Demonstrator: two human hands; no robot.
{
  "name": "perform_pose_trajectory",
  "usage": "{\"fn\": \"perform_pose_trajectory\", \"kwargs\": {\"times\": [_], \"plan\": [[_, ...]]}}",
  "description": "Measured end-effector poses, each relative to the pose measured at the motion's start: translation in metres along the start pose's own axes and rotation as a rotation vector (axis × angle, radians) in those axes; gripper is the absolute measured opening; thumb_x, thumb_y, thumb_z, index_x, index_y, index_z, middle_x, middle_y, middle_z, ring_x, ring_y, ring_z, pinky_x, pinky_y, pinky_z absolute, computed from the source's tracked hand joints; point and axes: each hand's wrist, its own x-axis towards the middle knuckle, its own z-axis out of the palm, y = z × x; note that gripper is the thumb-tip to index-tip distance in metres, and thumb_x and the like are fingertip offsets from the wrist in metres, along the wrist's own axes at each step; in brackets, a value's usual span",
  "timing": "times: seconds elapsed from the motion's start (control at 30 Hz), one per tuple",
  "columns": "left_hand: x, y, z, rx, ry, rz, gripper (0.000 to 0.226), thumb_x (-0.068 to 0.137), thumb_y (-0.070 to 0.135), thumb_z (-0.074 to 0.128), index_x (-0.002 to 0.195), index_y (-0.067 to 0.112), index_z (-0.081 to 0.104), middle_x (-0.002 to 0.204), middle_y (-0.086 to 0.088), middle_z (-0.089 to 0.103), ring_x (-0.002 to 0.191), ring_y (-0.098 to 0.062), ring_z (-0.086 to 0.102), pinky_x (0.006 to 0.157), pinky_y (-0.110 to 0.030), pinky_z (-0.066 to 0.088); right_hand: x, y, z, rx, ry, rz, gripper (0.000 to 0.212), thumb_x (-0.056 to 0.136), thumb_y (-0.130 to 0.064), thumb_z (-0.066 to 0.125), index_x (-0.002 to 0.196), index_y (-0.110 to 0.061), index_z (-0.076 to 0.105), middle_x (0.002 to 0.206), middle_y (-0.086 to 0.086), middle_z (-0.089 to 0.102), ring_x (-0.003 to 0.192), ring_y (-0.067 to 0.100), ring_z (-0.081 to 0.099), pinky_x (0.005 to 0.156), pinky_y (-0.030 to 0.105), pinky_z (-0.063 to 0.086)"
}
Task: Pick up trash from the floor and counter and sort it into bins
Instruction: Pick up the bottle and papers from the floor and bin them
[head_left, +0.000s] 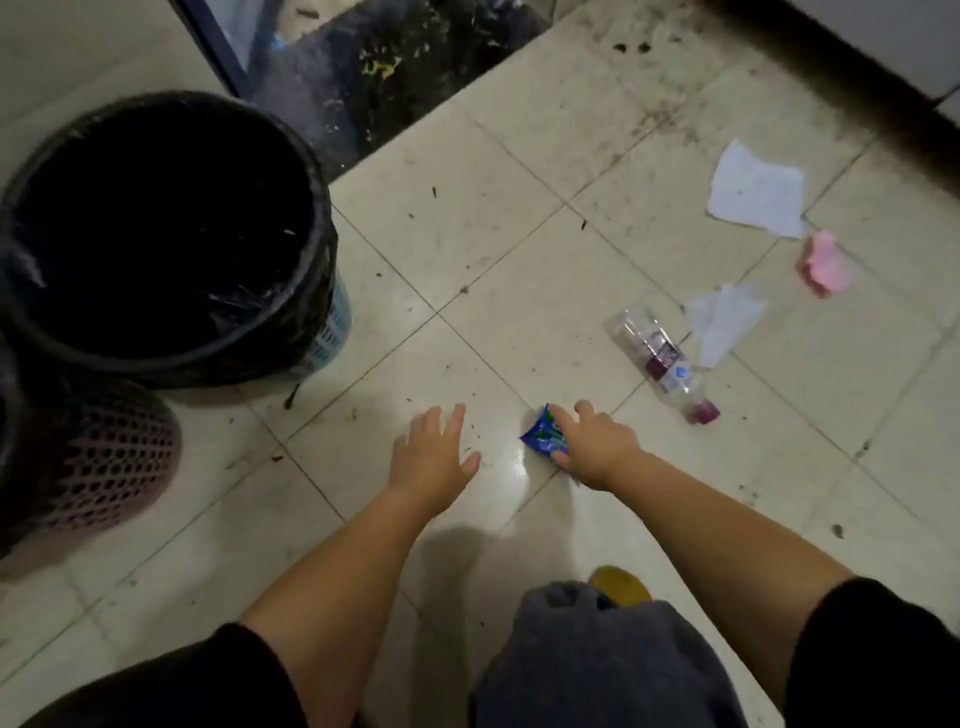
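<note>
A small blue wrapper (540, 432) lies on the tiled floor, and my right hand (592, 447) pinches it between thumb and fingers. My left hand (431, 457) hovers open just left of it, fingers spread, holding nothing. To the right lies an empty clear plastic bottle (662, 364) with a purple label and pink cap. Beyond it are a folded white paper (724, 319), a larger white paper (756, 189) and a pink crumpled piece (826, 265). At the left stands a bin with a black liner (322, 270); a pinkish mesh bin (119, 457) sits beside it at the frame's left edge.
The floor is dirty cream tile with dark specks. A dark debris-strewn strip (374, 67) runs along a glass door at the top. A wall base (857, 93) crosses the top right. My knee in grey trousers (597, 660) and a yellow shoe (621, 584) are at the bottom.
</note>
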Motion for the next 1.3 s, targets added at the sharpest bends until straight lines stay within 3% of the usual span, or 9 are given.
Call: {"fn": "perform_pose_trajectory", "kwargs": {"times": [0.13,0.23,0.4,0.6,0.73,0.93,1.07,1.2,1.3], "plan": [[0.048,-0.032,0.058,-0.025,-0.024,-0.155,0.077,0.087,0.054,0.052,0.149,0.028,0.015,0.157,-0.010,0.013,0.143,-0.030,0.021,0.108,-0.048,0.039,0.057,0.006,0.044,-0.051,-0.006,0.051,0.071,0.083,-0.036,0.061,0.141,-0.024,0.022,0.133,0.015,0.034,0.105,0.037,0.058,0.082,0.041,0.052],[0.058,-0.032,0.091,0.076,-0.013,-0.120,0.063,0.089,0.038,0.055,0.143,0.025,0.025,0.147,-0.013,0.026,0.131,-0.030,0.033,0.101,-0.042,0.046,0.084,0.007,0.069,0.058,0.023,0.056,0.058,0.084,-0.020,0.061,0.133,-0.019,0.030,0.127,0.015,0.038,0.093,0.035,0.062,0.080,0.045,0.056],[0.062,-0.025,0.083,-0.066,0.036,-0.159,0.035,0.092,0.007,0.052,0.124,0.016,0.045,0.130,-0.010,0.042,0.117,-0.026,0.043,0.093,-0.036,0.052,0.098,-0.001,0.045,0.087,0.147,-0.055,0.038,0.090,-0.018,0.054,0.124,-0.011,0.038,0.122,0.016,0.045,0.072,0.027,0.051,0.063,0.035,0.047],[0.078,-0.016,-0.042,-0.130,0.352,0.138,0.031,0.089,0.008,0.047,0.119,0.012,0.054,0.119,-0.008,0.048,0.114,-0.025,0.045,0.086,-0.043,0.051,0.096,-0.053,-0.087,0.398,0.476,-0.165,0.039,0.088,-0.018,0.058,0.124,-0.011,0.044,0.121,0.016,0.048,0.085,0.037,0.059,0.070,0.038,0.048],[0.070,-0.031,-0.163,-0.127,0.781,0.345,0.036,0.077,0.018,0.039,0.101,0.008,0.064,0.099,-0.012,0.059,0.096,-0.023,0.053,0.069,-0.038,0.054,0.073,-0.117,-0.200,0.590,0.748,-0.347,0.040,0.085,-0.015,0.062,0.121,-0.013,0.046,0.120,0.012,0.051,0.099,0.031,0.059,0.085,0.046,0.052],[0.037,-0.115,-0.263,-0.143,1.024,0.207,0.038,0.076,0.022,0.036,0.098,0.009,0.064,0.098,-0.014,0.058,0.093,-0.028,0.055,0.070,-0.042,0.051,0.047,-0.218,-0.282,0.599,0.835,-0.585,0.043,0.085,-0.014,0.062,0.125,-0.014,0.047,0.125,0.012,0.052,0.109,0.028,0.056,0.090,0.040,0.047],[0.049,-0.186,-0.252,-0.052,0.837,-0.059,0.027,0.085,0.012,0.050,0.109,0.010,0.061,0.110,-0.014,0.055,0.108,-0.033,0.053,0.081,-0.046,0.051,0.084,-0.279,-0.264,0.287,0.612,-0.531,0.047,0.085,-0.027,0.063,0.126,-0.013,0.044,0.128,0.016,0.049,0.115,0.038,0.055,0.093,0.044,0.047],[0.082,-0.225,-0.223,0.031,0.248,-0.294,0.041,0.097,0.039,0.044,0.124,0.010,0.055,0.129,-0.018,0.049,0.120,-0.037,0.049,0.095,-0.045,0.046,0.137,-0.318,-0.225,-0.006,0.309,-0.348,0.056,0.088,-0.033,0.059,0.135,-0.009,0.040,0.138,0.021,0.043,0.124,0.041,0.049,0.102,0.046,0.043],[0.106,-0.234,-0.199,0.118,-0.067,-0.299,0.048,0.096,0.044,0.046,0.128,0.008,0.053,0.135,-0.019,0.047,0.118,-0.037,0.050,0.099,-0.043,0.046,0.169,-0.334,-0.192,-0.173,0.095,-0.258,0.054,0.089,-0.030,0.059,0.135,-0.007,0.043,0.139,0.019,0.046,0.123,0.037,0.050,0.103,0.045,0.045]]}}
